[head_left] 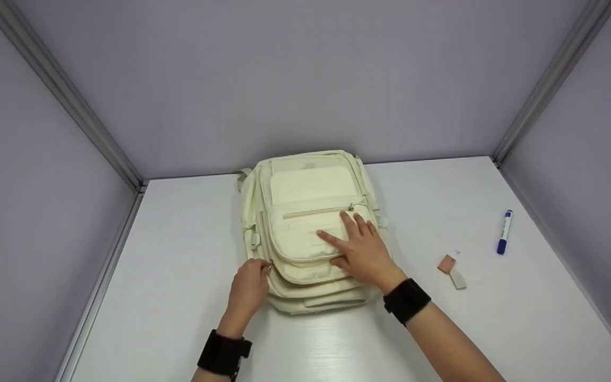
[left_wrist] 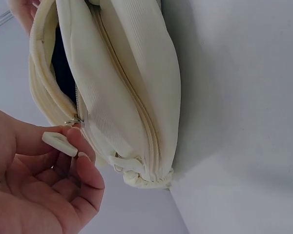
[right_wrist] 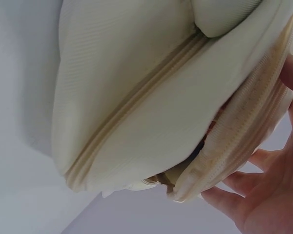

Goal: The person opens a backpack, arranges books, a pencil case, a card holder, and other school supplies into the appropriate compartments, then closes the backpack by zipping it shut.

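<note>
A cream backpack (head_left: 313, 185) lies on the table, its front pockets facing up. At its lower left side, my left hand (head_left: 249, 286) pinches a pale zipper pull (left_wrist: 60, 143) between thumb and fingers. The metal zipper slider (left_wrist: 74, 121) shows just beyond the fingertips in the left wrist view. Beside it the compartment gapes, with something dark (left_wrist: 63, 73) inside that I cannot identify. My right hand (head_left: 364, 253) rests on the front pocket with its fingers spread. In the right wrist view, its fingers (right_wrist: 222, 201) lie against the outer side of the unzipped flap (right_wrist: 234, 141).
To the right of the backpack lies a small pink and whitish item (head_left: 447, 264), its kind unclear. Farther right is a marker (head_left: 504, 232) with a blue cap. Pale panels (head_left: 305, 79) enclose the white table (head_left: 178, 254) at the back and both sides.
</note>
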Action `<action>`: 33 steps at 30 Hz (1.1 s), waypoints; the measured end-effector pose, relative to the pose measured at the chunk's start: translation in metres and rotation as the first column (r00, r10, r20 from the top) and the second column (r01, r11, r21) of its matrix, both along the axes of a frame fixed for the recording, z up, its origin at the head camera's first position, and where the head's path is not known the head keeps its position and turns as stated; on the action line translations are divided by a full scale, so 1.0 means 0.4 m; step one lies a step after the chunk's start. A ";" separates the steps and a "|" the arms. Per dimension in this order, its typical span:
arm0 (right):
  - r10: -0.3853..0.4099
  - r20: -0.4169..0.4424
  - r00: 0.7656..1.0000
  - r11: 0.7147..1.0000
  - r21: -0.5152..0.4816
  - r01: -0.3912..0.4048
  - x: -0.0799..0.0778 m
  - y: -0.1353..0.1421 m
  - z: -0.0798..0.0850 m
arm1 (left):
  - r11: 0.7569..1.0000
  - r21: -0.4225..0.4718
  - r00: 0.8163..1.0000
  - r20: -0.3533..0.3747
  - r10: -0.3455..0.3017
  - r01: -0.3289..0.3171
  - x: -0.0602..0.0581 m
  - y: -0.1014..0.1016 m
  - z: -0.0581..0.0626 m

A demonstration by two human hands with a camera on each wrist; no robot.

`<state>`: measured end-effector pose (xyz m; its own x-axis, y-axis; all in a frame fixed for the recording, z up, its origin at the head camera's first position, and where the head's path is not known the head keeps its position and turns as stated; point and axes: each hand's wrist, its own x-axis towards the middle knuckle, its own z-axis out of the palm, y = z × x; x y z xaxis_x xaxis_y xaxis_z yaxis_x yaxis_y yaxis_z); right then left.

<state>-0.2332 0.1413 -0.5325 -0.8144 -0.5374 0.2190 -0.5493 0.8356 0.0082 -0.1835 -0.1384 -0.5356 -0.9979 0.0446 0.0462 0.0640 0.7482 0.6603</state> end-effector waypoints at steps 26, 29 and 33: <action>-0.043 0.050 0.998 0.999 -0.006 0.043 0.006 -0.008 0.008 | 0.938 0.059 0.939 -0.063 -0.338 0.341 0.051 -0.005 0.010; -0.044 0.028 0.999 0.999 -0.011 0.044 0.007 -0.009 0.006 | 0.913 0.088 0.917 -0.044 -0.396 0.398 0.055 0.009 0.013; -0.045 0.003 0.999 0.999 -0.007 0.045 0.005 -0.013 0.002 | 0.894 0.099 0.899 -0.027 -0.437 0.438 0.055 0.041 0.013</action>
